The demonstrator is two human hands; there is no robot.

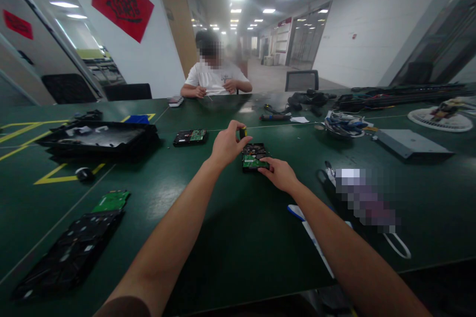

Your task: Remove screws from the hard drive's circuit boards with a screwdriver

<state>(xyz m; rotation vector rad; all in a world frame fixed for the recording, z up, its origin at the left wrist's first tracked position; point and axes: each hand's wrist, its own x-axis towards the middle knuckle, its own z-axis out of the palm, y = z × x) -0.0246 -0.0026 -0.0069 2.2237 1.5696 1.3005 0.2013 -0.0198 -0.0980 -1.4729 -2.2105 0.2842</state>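
A hard drive (pixel 254 150) with a green circuit board facing up lies on the dark green table (pixel 230 237) in front of me. My left hand (pixel 226 145) is closed around the yellow-and-black handle of a screwdriver (pixel 243 133), held upright over the drive's far left corner. My right hand (pixel 279 174) presses on the drive's near right edge, fingers curled against it.
Another hard drive (pixel 190 136) lies to the left, beyond it a black tray (pixel 98 136). A loose green board (pixel 111 201) and a row of black parts (pixel 70 252) sit near left. Cables and tools (pixel 344 124) lie to the right. A person in a white shirt (pixel 215 79) sits across the table.
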